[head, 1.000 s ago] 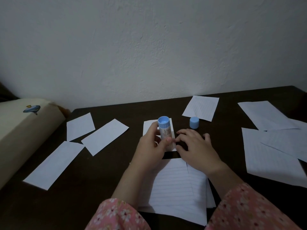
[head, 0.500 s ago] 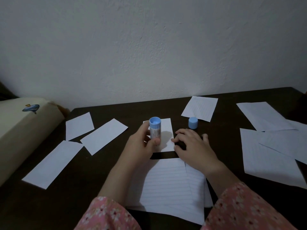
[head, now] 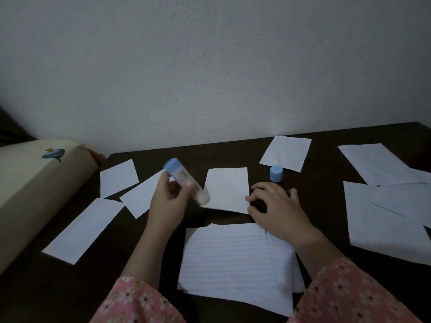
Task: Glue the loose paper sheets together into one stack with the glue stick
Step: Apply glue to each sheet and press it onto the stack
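Observation:
My left hand (head: 169,201) grips the uncapped glue stick (head: 184,179), tilted with its blue base up-left and its glue end at the left edge of a small white sheet (head: 227,190). My right hand (head: 277,208) rests its fingertips on that sheet's right edge. The blue cap (head: 276,173) stands just beyond the right hand. A stack of lined sheets (head: 233,259) lies nearest me. Loose sheets lie on the dark table (head: 163,234): three at left (head: 84,229), one at the back (head: 285,152), several at right (head: 382,215).
A cream cushion-like object with a small whale print (head: 35,183) lies along the table's left edge. A white wall (head: 210,66) rises directly behind the table.
My left hand moved left off the small sheet and tipped the glue stick from upright to slanted, glue end toward the sheet's left edge. The right hand stayed at the sheet's right edge.

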